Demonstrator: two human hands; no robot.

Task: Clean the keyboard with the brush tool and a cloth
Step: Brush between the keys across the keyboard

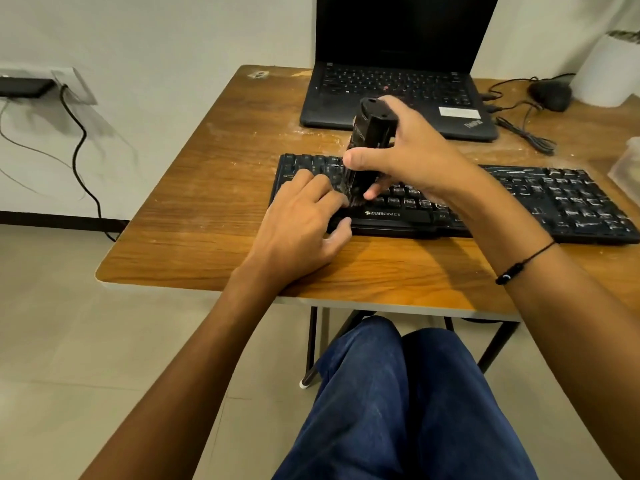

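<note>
**Brushing the left keys while the other hand steadies the board**

A black keyboard (450,206) lies across a wooden table (207,202), near its front edge. The right hand (408,157) grips an upright black brush tool (367,140), bristles down on the left-centre keys. The left hand (304,216) rests flat on the keys, fingers straight, thumb at the front edge, apparently bracing it. A closed-screen laptop (398,95) sits just behind, limiting backward strokes; the board's right stretch lies open. No cloth is visible.
</note>
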